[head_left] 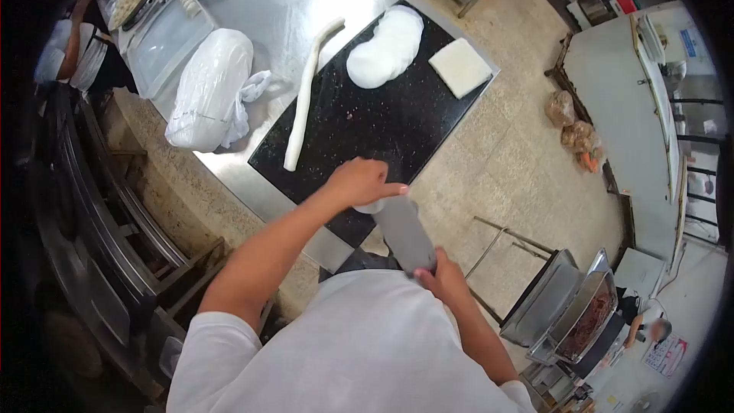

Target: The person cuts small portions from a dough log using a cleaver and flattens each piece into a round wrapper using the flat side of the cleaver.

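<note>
Grey, smooth-looking but blurred, a broad object (pixel 407 231) slants between the two hands in the head view, near the body and by the near right edge of the black board (pixel 352 126). The right hand (pixel 443 277) wraps its near end, thumb on top; the left hand (pixel 363 182) has fingers curled and thumb stretched across the far end, though I cannot tell how tightly it holds. Good handling probably means a firm right-hand hold, light left-hand guidance, and clearance from the dough rope (pixel 304 103), on the board's left.
</note>
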`<state>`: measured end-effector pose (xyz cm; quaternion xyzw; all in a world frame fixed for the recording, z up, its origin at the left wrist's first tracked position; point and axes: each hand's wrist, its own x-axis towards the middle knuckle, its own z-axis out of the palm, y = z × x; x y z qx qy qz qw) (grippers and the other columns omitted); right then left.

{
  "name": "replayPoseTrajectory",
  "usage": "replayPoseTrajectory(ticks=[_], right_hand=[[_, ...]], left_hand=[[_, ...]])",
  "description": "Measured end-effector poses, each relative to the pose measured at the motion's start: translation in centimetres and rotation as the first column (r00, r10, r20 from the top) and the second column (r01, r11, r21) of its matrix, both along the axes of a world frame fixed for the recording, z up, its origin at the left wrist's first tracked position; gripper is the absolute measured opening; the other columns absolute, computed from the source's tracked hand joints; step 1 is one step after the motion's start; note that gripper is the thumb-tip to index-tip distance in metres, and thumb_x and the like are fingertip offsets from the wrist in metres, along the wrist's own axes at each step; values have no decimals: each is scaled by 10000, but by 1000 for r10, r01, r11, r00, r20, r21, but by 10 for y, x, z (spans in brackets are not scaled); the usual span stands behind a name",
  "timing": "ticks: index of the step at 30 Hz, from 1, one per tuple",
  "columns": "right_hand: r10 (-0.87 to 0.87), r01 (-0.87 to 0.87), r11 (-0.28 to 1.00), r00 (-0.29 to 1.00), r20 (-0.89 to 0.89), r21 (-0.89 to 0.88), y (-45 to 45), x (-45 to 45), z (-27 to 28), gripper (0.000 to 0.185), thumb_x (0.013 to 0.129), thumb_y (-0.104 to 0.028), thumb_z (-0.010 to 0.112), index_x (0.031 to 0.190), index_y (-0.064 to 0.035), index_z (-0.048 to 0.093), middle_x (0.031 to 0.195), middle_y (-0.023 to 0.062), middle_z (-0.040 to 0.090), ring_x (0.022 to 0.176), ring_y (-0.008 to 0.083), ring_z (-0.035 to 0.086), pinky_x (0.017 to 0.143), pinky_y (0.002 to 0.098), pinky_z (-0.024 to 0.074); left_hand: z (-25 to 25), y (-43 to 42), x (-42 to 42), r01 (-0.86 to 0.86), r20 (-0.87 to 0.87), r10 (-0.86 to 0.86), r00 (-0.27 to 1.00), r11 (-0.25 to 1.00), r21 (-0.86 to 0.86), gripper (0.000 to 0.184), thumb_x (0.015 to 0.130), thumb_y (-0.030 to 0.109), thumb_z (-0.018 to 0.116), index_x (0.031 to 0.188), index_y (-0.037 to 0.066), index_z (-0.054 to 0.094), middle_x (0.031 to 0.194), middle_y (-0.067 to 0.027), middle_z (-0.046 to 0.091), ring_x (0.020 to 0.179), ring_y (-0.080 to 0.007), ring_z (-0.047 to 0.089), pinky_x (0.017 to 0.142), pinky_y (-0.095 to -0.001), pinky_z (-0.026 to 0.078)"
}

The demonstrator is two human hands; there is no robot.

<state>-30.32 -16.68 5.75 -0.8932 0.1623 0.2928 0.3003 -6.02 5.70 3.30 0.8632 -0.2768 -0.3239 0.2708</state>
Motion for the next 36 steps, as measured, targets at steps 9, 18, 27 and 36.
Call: replayPoseTrajectory(ticks=[9,18,27,36], right_hand=[[-5,-6,999,976,219,47,-11,127,6,348,933,-234,703,1123,14,549,913,288,708,890,493,692,758,542,533],[397,-437,845,899,187,307,-5,136,-30,444,911,-274,726,1187,20,541,929,284,712,921,495,685,812,550,524],[206,-279,877,954,218,392,-119,157,-6,328,922,-271,732,1046,4,604,837,224,712,830,409,710,713,478,534],[-665,456,413,742,-81,788,-114,268,-56,190,1061,-261,560,1007,-80,553,710,37,575,547,154,569,491,327,465]], left_hand=[[-7,16,-41,-554,-5,581,814,774,-305,294,896,207,757,1106,15,686,993,-230,729,871,-403,723,759,-459,569],[21,6,-62,-723,-229,711,665,534,-438,255,924,51,733,1177,24,720,919,-27,718,769,-65,623,668,-233,510],[-7,-19,122,-856,-206,890,407,294,-425,414,988,188,682,1363,27,611,1236,-130,675,1082,-200,643,900,-328,530],[-10,36,5,-634,682,639,357,702,-325,555,871,193,790,1364,32,593,1386,-239,549,1286,-406,538,1100,-496,421]])
